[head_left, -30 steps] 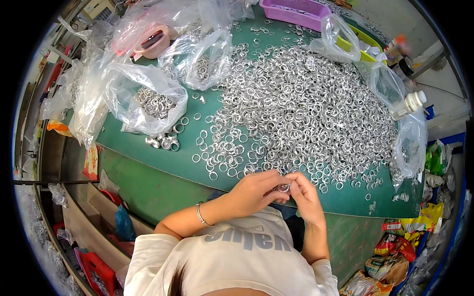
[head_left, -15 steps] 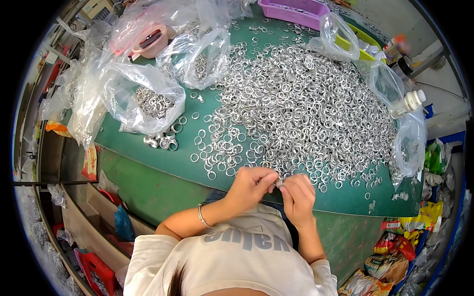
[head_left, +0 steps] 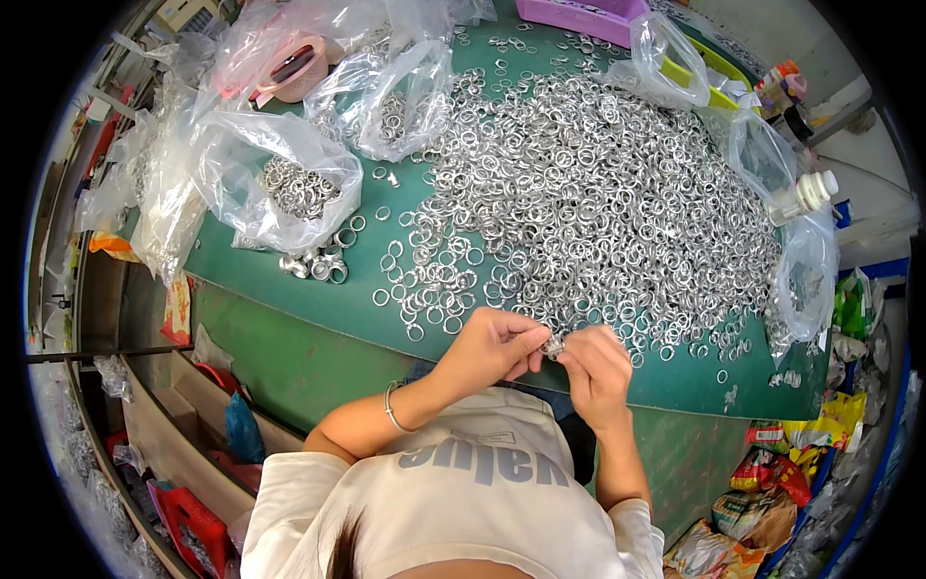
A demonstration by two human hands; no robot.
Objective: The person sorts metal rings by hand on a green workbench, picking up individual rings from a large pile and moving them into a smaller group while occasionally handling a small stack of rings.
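Observation:
My left hand (head_left: 494,349) is closed at the table's near edge, thumb and fingers pinching a small cluster of silver rings (head_left: 553,345). My right hand (head_left: 595,369) is closed too, its thumb and fingertips touching the other side of that cluster. How many rings are pinched, and which fingertips bear on them, is too small to tell. Just beyond my hands spreads a wide heap of loose silver rings (head_left: 617,193) on the green table (head_left: 318,299). Looser rings (head_left: 434,289) lie scattered left of my fingers.
Open plastic bags (head_left: 333,207) with rings stand at the left, a small ring pile (head_left: 313,265) beside them. A pink basket (head_left: 294,72) sits far left, a purple basket (head_left: 579,17) at the back. On the right are a white-capped bottle (head_left: 805,196) and another clear bag (head_left: 808,275).
My right hand has shifted slightly right, opening a small gap from the left. More of the ring cluster shows between my fingertips. The heap looks the same.

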